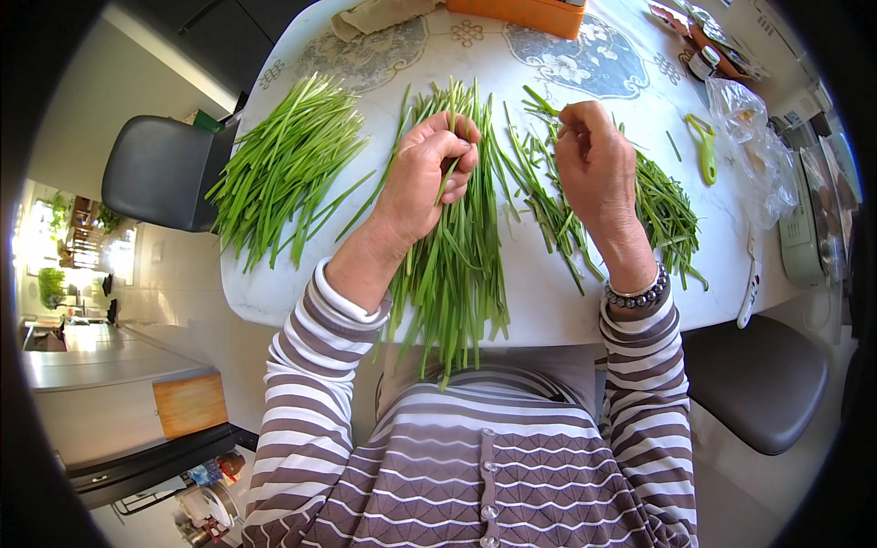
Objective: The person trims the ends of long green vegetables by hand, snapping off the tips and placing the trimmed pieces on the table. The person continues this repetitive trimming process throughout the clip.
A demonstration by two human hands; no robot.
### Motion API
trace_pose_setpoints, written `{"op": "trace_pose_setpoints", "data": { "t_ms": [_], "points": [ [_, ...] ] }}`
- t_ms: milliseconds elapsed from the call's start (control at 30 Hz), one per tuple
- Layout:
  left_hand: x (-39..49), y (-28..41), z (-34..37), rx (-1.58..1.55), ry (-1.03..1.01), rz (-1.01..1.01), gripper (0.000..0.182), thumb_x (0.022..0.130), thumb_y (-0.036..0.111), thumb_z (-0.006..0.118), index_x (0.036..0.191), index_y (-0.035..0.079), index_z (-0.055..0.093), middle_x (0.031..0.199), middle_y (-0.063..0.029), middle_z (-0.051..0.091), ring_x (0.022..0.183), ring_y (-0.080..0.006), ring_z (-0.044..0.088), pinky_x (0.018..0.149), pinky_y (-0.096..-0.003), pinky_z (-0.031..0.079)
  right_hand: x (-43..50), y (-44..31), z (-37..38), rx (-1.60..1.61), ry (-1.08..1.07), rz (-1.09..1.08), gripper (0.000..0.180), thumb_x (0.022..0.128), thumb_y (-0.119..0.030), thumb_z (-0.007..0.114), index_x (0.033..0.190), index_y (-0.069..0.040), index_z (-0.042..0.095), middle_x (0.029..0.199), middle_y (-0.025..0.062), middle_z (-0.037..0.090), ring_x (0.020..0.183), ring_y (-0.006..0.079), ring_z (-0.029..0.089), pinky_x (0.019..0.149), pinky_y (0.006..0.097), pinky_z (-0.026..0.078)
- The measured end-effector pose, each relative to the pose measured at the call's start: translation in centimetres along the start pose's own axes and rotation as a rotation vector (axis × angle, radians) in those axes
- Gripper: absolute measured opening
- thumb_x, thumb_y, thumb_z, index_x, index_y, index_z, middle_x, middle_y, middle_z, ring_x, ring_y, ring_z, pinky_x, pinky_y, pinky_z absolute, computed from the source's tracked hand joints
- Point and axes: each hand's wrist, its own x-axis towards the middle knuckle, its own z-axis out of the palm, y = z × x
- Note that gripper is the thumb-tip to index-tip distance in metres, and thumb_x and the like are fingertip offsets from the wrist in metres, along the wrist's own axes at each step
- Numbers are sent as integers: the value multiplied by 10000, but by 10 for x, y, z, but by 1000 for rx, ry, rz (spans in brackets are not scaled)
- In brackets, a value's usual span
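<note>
Thin green leafy stalks, which look like garlic chives, lie in heaps on the marble-patterned table [548, 308]. My left hand [438, 161] pinches a chive stalk above the middle heap [466, 253], whose leaf tips hang over the table's near edge. Raised over loose chive pieces [548, 212] is my right hand [596, 157], its fingers curled; whether it holds anything is hidden. A large chive bundle [294, 164] rests at the left, its pale ends towards the far side. Beyond my right wrist, a tangled pile of chives [664, 219] lies on the table.
At the right are a green peeler [707, 154], a clear plastic bag [754, 151], a knife with a white handle [749, 294] and a small bottle [703, 63]. An orange box [521, 15] and a beige cloth [384, 17] lie at the far edge. Dark chairs [161, 171] flank the table.
</note>
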Motion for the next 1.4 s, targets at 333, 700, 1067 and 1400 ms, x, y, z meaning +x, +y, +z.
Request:
{"op": "trace_pose_setpoints", "data": {
  "t_ms": [333,700,1067,1400],
  "points": [
    [-2,1,10,-55,98,70,115,789,54,397,837,71,500,697,-40,517,488,-109,430,444,-247,382,-19,6,20,-380,-431,-64,105,780,-153,564,808,-53,578,807,119,572,709,321,613,618,425,489],
    [1,-4,-1,-10,43,33,68,850,68,512,904,66,553,635,43,427,444,-18,298,378,-161,248,-10,-1,12,-75,-279,86,72,773,-86,566,771,-14,556,742,142,609,662,305,607,601,374,480],
    [0,-4,7,-26,29,95,175,878,126,582,1014,18,598,709,37,529,437,13,307,369,-139,246,-9,-15,6,722,-551,409,94,879,-87,511,863,-8,558,719,39,612,509,37,442,458,186,365],
    [2,-3,4,-99,149,172,156,848,158,647,923,24,617,733,10,540,447,6,329,374,-155,259,-8,-19,2,949,-670,592,106,879,-72,486,948,-25,552,757,62,639,493,38,437,450,165,345]
  ]
}}
